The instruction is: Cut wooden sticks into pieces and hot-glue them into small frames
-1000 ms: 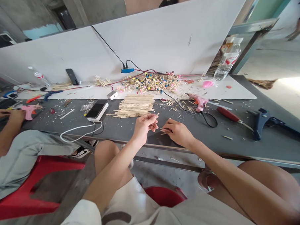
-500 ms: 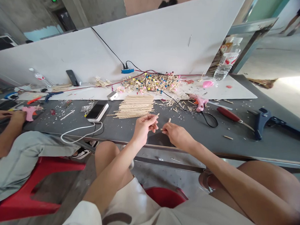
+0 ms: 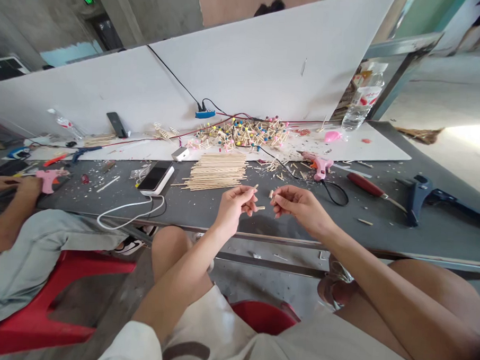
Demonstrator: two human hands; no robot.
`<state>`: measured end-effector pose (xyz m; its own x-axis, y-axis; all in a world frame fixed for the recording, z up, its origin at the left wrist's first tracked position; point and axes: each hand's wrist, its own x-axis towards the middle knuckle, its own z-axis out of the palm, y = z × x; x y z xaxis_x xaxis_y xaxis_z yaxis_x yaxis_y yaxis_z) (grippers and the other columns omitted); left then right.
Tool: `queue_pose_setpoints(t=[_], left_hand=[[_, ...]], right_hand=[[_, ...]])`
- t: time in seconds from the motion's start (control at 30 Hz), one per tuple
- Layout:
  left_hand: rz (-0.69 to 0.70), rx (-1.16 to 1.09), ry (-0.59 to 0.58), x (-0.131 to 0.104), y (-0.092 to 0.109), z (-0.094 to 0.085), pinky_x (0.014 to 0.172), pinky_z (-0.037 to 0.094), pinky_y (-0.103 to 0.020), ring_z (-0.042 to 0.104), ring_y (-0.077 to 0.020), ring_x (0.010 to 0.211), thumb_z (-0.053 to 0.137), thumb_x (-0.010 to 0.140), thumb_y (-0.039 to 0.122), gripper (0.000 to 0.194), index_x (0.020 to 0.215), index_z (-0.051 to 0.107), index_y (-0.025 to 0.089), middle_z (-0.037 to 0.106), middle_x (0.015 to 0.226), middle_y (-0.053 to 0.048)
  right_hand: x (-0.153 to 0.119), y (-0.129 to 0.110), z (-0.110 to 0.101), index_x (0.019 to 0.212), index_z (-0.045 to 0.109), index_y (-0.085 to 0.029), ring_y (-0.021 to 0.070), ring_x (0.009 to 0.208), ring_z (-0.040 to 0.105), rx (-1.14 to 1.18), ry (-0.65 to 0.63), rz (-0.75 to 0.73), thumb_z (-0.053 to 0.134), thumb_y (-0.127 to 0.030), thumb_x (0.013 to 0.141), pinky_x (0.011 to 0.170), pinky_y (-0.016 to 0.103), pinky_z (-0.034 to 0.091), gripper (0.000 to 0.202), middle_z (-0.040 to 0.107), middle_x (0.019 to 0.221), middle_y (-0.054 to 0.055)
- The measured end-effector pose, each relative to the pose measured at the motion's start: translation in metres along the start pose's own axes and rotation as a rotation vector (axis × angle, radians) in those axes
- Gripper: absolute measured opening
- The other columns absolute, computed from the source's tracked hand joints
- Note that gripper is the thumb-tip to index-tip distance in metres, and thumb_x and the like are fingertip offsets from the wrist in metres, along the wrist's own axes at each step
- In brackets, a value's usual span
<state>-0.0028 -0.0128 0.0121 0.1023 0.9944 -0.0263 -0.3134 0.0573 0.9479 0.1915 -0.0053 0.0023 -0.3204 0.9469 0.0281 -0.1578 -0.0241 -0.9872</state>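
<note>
Left hand pinches a short stick — right hand, just beside, grips another piece.

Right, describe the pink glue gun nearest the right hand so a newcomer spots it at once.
On the grey table, find the big heap of sticks with coloured ball tips. The pink glue gun lies just right of it, beyond the right hand. Its looped black cord sets it apart from the other pink glue gun, far left.

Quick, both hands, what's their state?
Left hand: closed, pinching a small wooden piece.
Right hand: closed, pinching a short wooden stub.
</note>
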Motion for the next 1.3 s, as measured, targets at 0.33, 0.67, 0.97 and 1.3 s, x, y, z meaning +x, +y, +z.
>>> queue_pose_setpoints(t=[0.33, 0.67, 0.97, 1.3], left_hand=[[-0.081, -0.029, -0.129, -0.004, -0.009, 0.009, 0.043, 0.044, -0.021, 0.066, -0.015, 0.054, 0.073, 0.08, 0.039, 0.032, 0.092, 0.063, 0.011, 0.068, 0.071, -0.005], [-0.027, -0.062, -0.143, -0.004, -0.009, 0.009, 0.046, 0.047, -0.022, 0.065, -0.0144, 0.054, 0.073, 0.08, 0.039, 0.032, 0.092, 0.062, 0.011, 0.065, 0.069, -0.004], [-0.015, -0.077, -0.13, -0.006, -0.007, 0.011, 0.048, 0.046, -0.021, 0.066, -0.0139, 0.057, 0.076, 0.078, 0.032, 0.027, 0.089, 0.064, 0.01, 0.066, 0.07, -0.004], [0.013, -0.062, -0.162, -0.008, -0.008, 0.012, 0.048, 0.047, -0.021, 0.066, -0.0135, 0.057, 0.076, 0.08, 0.032, 0.027, 0.092, 0.065, 0.01, 0.068, 0.075, -0.005]], right_hand=[[-0.004, 0.006, 0.008, 0.082, 0.072, -0.016, 0.0111, 0.065, 0.061, 0.175, 0.017, 0.035, 0.083, -0.037, 0.073, 0.062, 0.025, 0.05, 0.025, 0.067, 0.071, 0.002], [-0.008, 0.0, 0.007, 0.09, 0.072, -0.015, 0.0118, 0.064, 0.063, -0.014, -0.1, 0.033, 0.077, -0.044, 0.078, 0.062, 0.026, 0.052, 0.032, 0.072, 0.078, 0.005], [-0.013, -0.003, 0.011, 0.094, 0.073, -0.015, 0.0137, 0.063, 0.064, -0.198, -0.033, -0.032, 0.072, -0.05, 0.081, 0.063, 0.029, 0.056, 0.037, 0.071, 0.076, 0.004], [-0.019, -0.019, 0.019, 0.089, 0.067, -0.015, 0.0146, 0.063, 0.064, -0.138, 0.059, -0.067, 0.075, -0.049, 0.077, 0.062, 0.03, 0.057, 0.037, 0.07, 0.076, 0.005]])
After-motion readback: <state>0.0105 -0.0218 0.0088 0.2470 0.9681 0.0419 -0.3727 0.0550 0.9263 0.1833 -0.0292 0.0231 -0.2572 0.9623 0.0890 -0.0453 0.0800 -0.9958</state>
